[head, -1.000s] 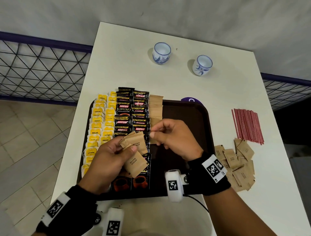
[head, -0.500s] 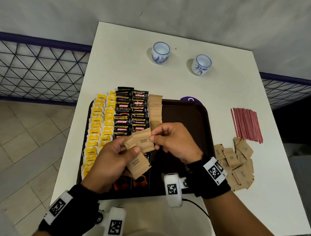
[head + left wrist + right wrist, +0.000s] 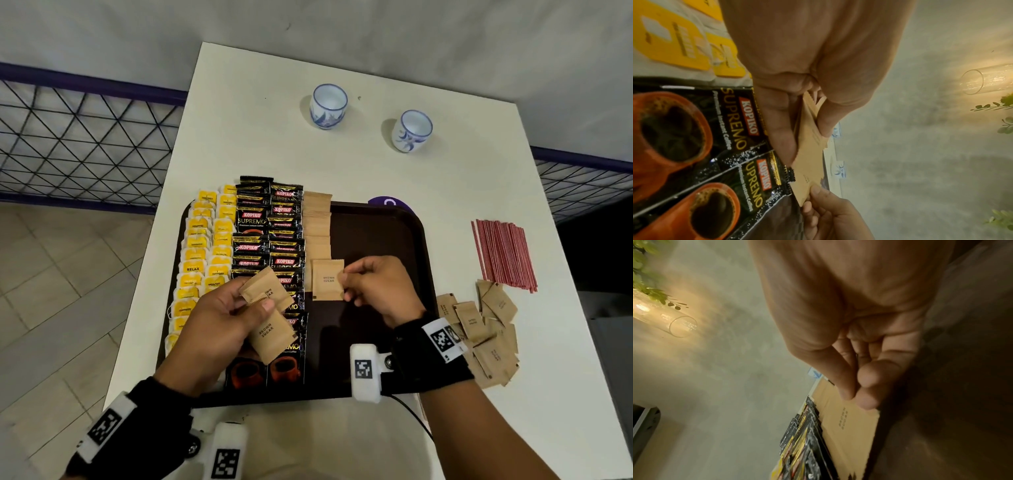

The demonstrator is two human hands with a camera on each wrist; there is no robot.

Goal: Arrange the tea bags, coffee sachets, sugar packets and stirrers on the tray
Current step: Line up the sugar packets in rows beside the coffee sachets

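Bare tray (image 3: 376, 240) floor is left open beyond the right hand's fingertips (image 3: 346, 278), bounded leftward by the sugar packets (image 3: 317, 233).

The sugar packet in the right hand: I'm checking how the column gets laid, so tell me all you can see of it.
The sugar packet is a flat, square, brown paper sachet printed BROWN SUGAR, looking intact. The right hand pinches its right edge. It sits face up over the tray, at the near end of the sugar column, beside the coffee sachets. Whether it touches the tray is unclear.

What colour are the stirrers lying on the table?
The stirrers are red, seen best in the head view.
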